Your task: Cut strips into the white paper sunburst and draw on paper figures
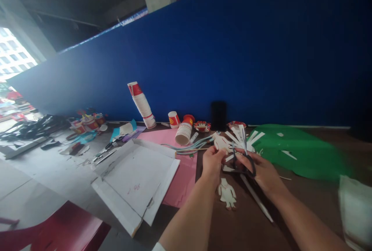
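Observation:
My right hand is closed around the black handles of a pair of scissors, blades pointing away from me. Pinched in my left hand is a pale paper cutout, close to the blades; the fingers partly hide it. Right behind the scissors fans out a white paper cup cut into strips. I cannot tell whether the blades touch the paper. Nearer to me on the dark table lies a figure-shaped paper cutout. A thin grey-white stick lies beneath my right hand.
To the left lie a white cardboard box lid and pink paper. Stacked paper cups and lying cups stand along the blue partition. Green sheet covers the right; a red chair is lower left.

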A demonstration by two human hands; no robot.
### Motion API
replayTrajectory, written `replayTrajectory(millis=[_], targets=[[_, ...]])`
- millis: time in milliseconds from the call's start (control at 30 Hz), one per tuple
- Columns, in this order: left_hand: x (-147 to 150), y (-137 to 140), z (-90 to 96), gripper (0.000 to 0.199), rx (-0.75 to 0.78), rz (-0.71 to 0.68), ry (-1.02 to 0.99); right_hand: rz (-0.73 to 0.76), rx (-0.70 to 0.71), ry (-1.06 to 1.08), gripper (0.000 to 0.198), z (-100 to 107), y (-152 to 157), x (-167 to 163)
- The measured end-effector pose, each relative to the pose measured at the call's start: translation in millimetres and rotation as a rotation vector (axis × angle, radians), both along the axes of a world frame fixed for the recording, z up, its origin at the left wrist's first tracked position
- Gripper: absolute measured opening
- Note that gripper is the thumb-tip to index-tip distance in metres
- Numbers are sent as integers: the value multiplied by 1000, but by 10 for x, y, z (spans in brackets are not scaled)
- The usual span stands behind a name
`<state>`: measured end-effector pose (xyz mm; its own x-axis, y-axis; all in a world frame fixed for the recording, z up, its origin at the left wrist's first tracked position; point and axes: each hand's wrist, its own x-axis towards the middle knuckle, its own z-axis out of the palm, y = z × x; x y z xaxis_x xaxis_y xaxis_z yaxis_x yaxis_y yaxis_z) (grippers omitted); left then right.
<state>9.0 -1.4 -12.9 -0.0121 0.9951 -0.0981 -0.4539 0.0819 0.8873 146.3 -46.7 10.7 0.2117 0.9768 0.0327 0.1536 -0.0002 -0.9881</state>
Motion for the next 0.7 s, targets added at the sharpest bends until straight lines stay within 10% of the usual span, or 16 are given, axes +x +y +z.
replayTrajectory(millis=[700], targets=[[46, -109, 61, 30, -34, -212, 145, -21, 62, 214, 66, -73, 44, 35]])
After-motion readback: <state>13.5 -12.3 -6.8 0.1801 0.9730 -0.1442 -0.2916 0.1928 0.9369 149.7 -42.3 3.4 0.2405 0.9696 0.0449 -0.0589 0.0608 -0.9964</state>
